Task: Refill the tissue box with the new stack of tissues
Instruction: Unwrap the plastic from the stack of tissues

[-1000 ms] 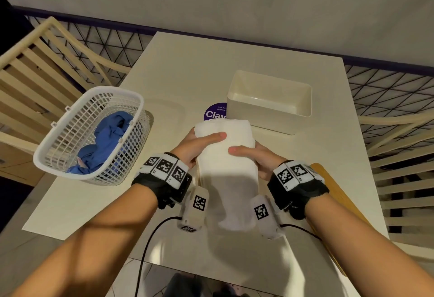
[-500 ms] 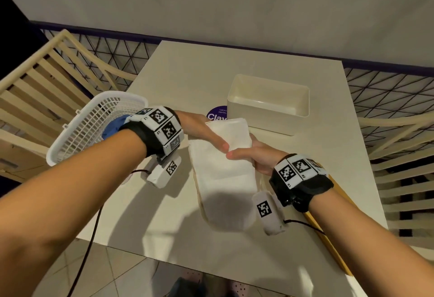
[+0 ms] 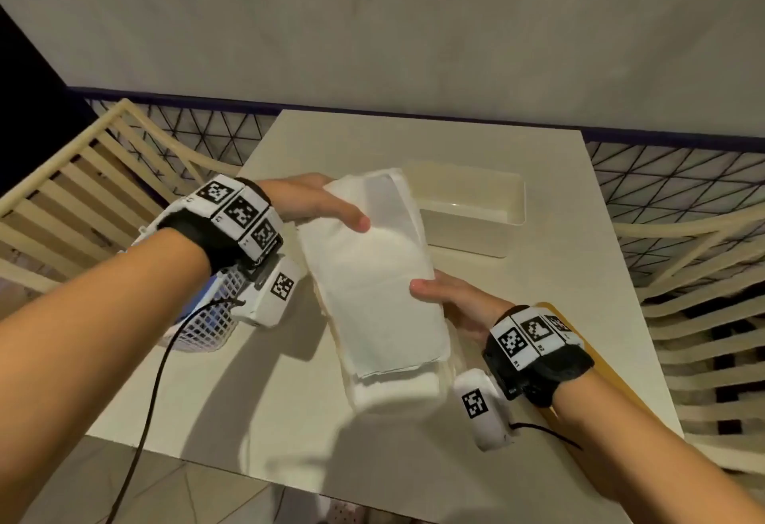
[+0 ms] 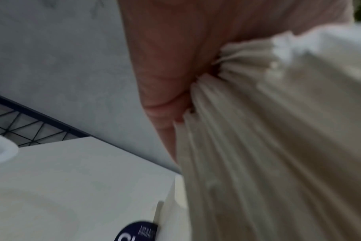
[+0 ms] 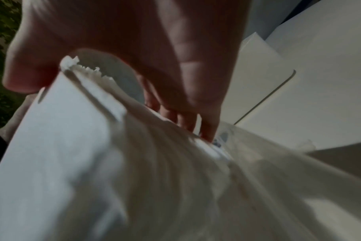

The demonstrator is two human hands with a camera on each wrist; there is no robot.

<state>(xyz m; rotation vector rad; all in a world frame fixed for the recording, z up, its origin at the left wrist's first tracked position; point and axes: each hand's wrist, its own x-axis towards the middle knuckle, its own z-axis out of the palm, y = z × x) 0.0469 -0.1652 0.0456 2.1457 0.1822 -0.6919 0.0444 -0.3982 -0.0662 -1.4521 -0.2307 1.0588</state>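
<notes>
A thick white stack of tissues (image 3: 376, 291) is held in the air above the table, tilted with its near end drooping. My left hand (image 3: 327, 206) grips its far left edge, thumb on top; the left wrist view shows the folded tissue edges (image 4: 247, 130) bunched against that hand (image 4: 171, 73). My right hand (image 3: 451, 302) grips the stack's right side, thumb on top and fingers (image 5: 196, 120) under the tissues (image 5: 93, 163). Behind the stack, the open cream tissue box (image 3: 492, 233) stands on the table, its inside showing nothing.
A white mesh basket (image 3: 207, 316) with blue cloth sits at the table's left edge, partly behind my left wrist. A tan board (image 3: 612, 378) lies under my right wrist. A purple sticker (image 4: 138, 231) is on the table (image 3: 248, 399). Slatted chairs (image 3: 703, 275) flank both sides.
Both hands have lifted the tissue stack higher and carried it toward the box. My left hand slid from the stack's middle to its far end, and my view tipped upward.
</notes>
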